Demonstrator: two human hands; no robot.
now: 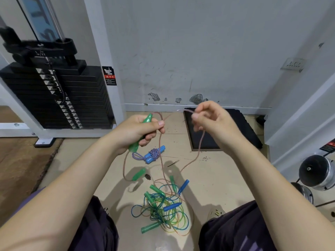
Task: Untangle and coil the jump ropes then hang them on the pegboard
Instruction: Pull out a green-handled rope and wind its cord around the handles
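head view: the pink rope (200, 142) is up in the air between both hands, above the floor (217, 178). the left hand (139, 130) has its fingers curled round a green handle (147, 119) at one end of the rope, the handle tilted with its tip up. the right hand (212, 117) pinches the rope a little further along, fingers curled on it, and from there the rope hangs down in a long loop to the floor. a second green handle (138, 174) lies on the floor just below the left hand. nearer the person, between the knees, sits the tangle (163, 207) of green, blue and yellow ropes with green and blue handles. a coiled purple rope (152, 154) with blue handles lies beyond it, near a dark mat (226, 131) by the wall (199, 51). a weight stack (54, 95) stands at the left.
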